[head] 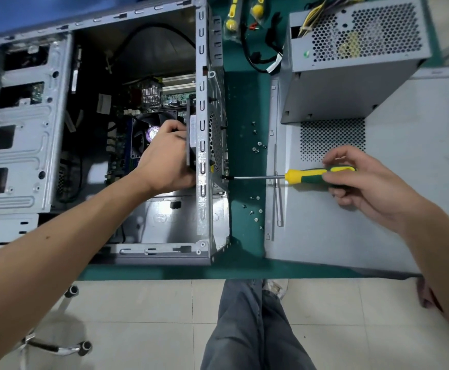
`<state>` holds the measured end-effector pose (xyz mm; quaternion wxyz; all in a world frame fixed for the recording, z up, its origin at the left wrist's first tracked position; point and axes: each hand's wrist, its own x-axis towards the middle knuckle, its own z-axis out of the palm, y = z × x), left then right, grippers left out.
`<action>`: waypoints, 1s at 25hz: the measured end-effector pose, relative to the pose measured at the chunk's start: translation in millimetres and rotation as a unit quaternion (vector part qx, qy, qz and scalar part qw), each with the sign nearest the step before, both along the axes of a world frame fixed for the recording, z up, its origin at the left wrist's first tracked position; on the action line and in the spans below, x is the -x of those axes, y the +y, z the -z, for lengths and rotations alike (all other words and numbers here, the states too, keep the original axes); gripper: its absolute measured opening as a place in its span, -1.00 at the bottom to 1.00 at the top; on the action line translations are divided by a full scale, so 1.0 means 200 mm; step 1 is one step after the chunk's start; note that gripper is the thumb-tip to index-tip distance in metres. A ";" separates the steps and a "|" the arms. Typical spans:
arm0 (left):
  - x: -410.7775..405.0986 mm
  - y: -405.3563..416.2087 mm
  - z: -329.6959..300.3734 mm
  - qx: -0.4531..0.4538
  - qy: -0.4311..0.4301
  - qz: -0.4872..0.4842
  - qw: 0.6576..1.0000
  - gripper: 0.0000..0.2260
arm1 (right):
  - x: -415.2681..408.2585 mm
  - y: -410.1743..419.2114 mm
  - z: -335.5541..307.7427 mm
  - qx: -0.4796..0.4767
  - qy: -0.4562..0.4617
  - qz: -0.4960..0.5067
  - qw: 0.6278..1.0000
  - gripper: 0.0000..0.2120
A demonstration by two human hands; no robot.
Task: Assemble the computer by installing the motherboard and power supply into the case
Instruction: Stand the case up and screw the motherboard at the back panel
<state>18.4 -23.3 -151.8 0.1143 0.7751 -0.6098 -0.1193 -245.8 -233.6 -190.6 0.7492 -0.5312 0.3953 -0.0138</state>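
Two hands are at work, yours. Your right hand (362,180) curls its fingers around the yellow-and-green handle of one screwdriver (293,177), held level, its thin steel shaft pointing left with the tip on a dark screw at the rear wall of the case (202,156). Your left hand (164,156) reaches into the open case from the near left, forearm stretched, fingers bent around a black fan (191,145) pressed against the inside of that same perforated wall. One motherboard (127,140), green and blue with a finned metal heatsink, lies on the floor of the case just left of your hand. One power supply (351,62), a grey sheet-metal box with honeycomb vent holes and yellow and black wires, stands outside the case at the far right, on a flat grey side panel (351,222). Roughly a dozen small silver screws (255,145) lie scattered on the green mat (244,102) between case and panel.
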 end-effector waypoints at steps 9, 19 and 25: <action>-0.01 0.00 0.01 0.008 -0.028 0.025 0.999 -0.69 | 0.02 0.00 -0.01 0.018 -0.004 -0.012 1.000 -0.84; -0.01 0.00 0.02 0.002 -0.029 0.031 0.999 -0.88 | 0.04 0.03 -0.01 0.029 -0.013 0.012 0.999 -0.87; -0.01 -0.01 0.01 0.007 -0.045 0.031 0.999 -0.83 | 0.05 0.05 0.00 0.013 0.011 0.009 1.000 -0.83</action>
